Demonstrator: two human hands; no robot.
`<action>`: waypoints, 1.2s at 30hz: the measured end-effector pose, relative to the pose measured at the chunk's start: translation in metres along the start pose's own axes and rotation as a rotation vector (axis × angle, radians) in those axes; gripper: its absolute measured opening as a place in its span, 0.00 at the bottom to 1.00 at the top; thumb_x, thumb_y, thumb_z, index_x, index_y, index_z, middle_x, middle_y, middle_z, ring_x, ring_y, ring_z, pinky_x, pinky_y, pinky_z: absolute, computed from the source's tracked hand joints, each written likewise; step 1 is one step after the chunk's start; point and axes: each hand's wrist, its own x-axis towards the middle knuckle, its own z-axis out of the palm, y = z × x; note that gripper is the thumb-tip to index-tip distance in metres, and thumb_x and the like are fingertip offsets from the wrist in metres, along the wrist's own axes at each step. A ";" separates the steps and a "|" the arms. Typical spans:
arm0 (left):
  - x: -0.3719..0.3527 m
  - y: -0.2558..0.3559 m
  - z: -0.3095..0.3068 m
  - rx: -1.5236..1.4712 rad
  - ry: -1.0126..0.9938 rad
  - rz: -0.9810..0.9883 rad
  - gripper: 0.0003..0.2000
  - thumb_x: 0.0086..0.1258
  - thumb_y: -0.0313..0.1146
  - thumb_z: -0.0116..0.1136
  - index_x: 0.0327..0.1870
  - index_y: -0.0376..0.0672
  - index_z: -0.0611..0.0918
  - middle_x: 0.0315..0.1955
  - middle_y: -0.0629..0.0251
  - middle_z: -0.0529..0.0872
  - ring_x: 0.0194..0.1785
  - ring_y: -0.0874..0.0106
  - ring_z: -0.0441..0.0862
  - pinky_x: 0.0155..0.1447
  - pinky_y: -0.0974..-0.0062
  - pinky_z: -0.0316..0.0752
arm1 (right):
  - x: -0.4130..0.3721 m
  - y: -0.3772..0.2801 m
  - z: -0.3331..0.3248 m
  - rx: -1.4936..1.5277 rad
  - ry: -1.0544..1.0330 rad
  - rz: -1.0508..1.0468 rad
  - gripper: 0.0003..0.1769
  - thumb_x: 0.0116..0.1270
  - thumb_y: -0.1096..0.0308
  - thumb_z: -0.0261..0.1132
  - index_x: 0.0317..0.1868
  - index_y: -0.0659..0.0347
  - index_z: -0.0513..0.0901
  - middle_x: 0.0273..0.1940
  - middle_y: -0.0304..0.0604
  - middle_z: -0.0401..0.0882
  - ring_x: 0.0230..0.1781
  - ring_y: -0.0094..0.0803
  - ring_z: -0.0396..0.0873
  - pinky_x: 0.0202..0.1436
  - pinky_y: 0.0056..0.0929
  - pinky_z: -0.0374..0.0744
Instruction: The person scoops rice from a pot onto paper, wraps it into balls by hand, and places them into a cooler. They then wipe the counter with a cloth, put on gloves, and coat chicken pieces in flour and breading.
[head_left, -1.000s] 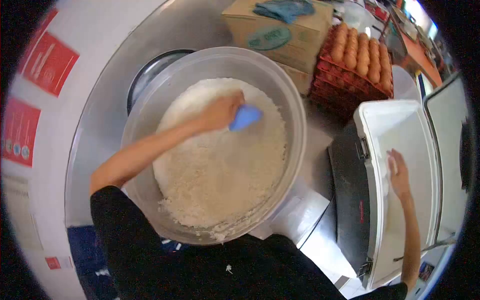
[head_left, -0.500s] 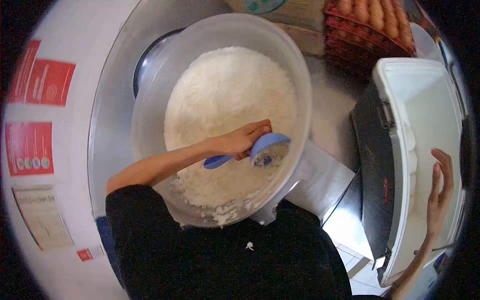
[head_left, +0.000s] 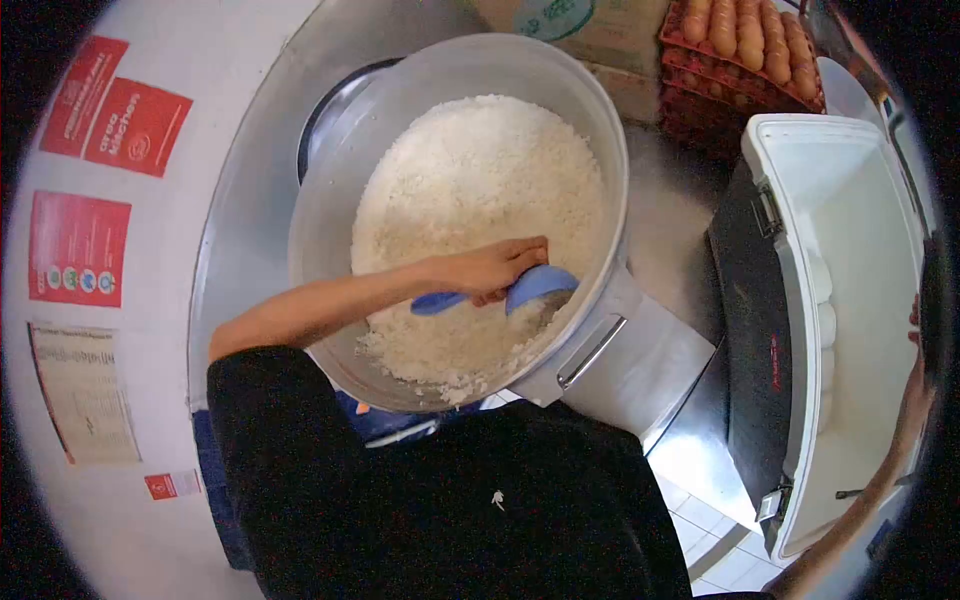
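My left hand (head_left: pixel 490 271) is closed around a blue scoop (head_left: pixel 540 285), its handle sticking out to the left under my wrist. The scoop's bowl is tilted and sits low at the right side of the white cooked rice (head_left: pixel 480 190). The rice fills much of a big round metal basin (head_left: pixel 325 215). Far to the right, my right hand (head_left: pixel 915 325) is at the far edge of an open cooler box (head_left: pixel 785 330). Only a few of its fingertips show there, against a dark part, so its grip cannot be made out.
White rounded items (head_left: pixel 823 320) line the cooler's near inner wall. Stacked red trays of eggs (head_left: pixel 740 50) stand behind it, beside a cardboard box (head_left: pixel 620 40). A metal handle (head_left: pixel 592 352) is below the basin's right rim. Red signs (head_left: pixel 140 125) hang on the left wall.
My right hand has moved from over the cooler's inside, fingers spread, to its far edge. My left hand still holds the scoop in the rice. The view has shifted a little.
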 end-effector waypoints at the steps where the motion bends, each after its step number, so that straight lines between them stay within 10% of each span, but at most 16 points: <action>1: 0.003 -0.001 0.000 -0.101 0.007 -0.048 0.15 0.80 0.51 0.31 0.41 0.54 0.69 0.16 0.73 0.66 0.12 0.80 0.60 0.13 0.80 0.57 | -0.003 -0.004 -0.003 0.021 0.028 0.006 0.23 0.77 0.57 0.50 0.46 0.71 0.81 0.41 0.52 0.81 0.41 0.39 0.80 0.45 0.34 0.78; 9: -0.043 -0.009 0.000 -0.422 -0.199 -0.100 0.13 0.78 0.49 0.34 0.44 0.54 0.70 0.14 0.74 0.68 0.11 0.83 0.62 0.11 0.82 0.53 | 0.000 0.010 0.006 -0.002 -0.013 0.084 0.23 0.77 0.57 0.50 0.45 0.70 0.81 0.39 0.50 0.81 0.39 0.38 0.80 0.43 0.34 0.78; 13: -0.018 -0.067 -0.017 -0.580 0.047 -0.107 0.15 0.78 0.50 0.37 0.52 0.53 0.71 0.17 0.73 0.69 0.14 0.82 0.66 0.15 0.81 0.61 | 0.002 0.029 0.006 -0.081 -0.074 0.129 0.24 0.76 0.54 0.50 0.47 0.69 0.81 0.39 0.52 0.82 0.39 0.38 0.80 0.44 0.33 0.79; 19: 0.013 -0.013 0.021 -0.146 0.297 0.152 0.17 0.79 0.52 0.31 0.48 0.52 0.72 0.16 0.72 0.66 0.14 0.79 0.63 0.16 0.80 0.61 | 0.002 0.113 0.010 -0.004 -0.007 0.138 0.25 0.76 0.49 0.49 0.58 0.58 0.79 0.50 0.38 0.81 0.47 0.26 0.75 0.52 0.27 0.72; 25: -0.043 -0.013 0.029 -0.307 0.079 0.020 0.19 0.79 0.53 0.28 0.41 0.52 0.70 0.14 0.70 0.64 0.12 0.80 0.60 0.14 0.80 0.56 | 0.004 0.109 0.002 -0.001 0.069 0.003 0.23 0.75 0.49 0.51 0.55 0.58 0.80 0.48 0.39 0.82 0.43 0.26 0.77 0.48 0.27 0.75; 35: -0.150 -0.035 0.006 -1.001 0.161 0.244 0.17 0.77 0.48 0.41 0.42 0.42 0.76 0.16 0.77 0.65 0.12 0.88 0.56 0.12 0.87 0.55 | -0.158 -0.099 -0.016 -0.069 0.254 -0.163 0.21 0.77 0.56 0.51 0.56 0.63 0.79 0.48 0.45 0.82 0.51 0.32 0.78 0.58 0.35 0.74; 36: -0.151 -0.034 0.011 -1.305 0.050 0.390 0.15 0.76 0.44 0.44 0.43 0.40 0.75 0.17 0.76 0.66 0.12 0.88 0.56 0.12 0.87 0.57 | -0.197 -0.119 0.016 0.299 0.389 -0.119 0.09 0.66 0.66 0.61 0.39 0.63 0.83 0.38 0.42 0.83 0.41 0.34 0.80 0.49 0.34 0.76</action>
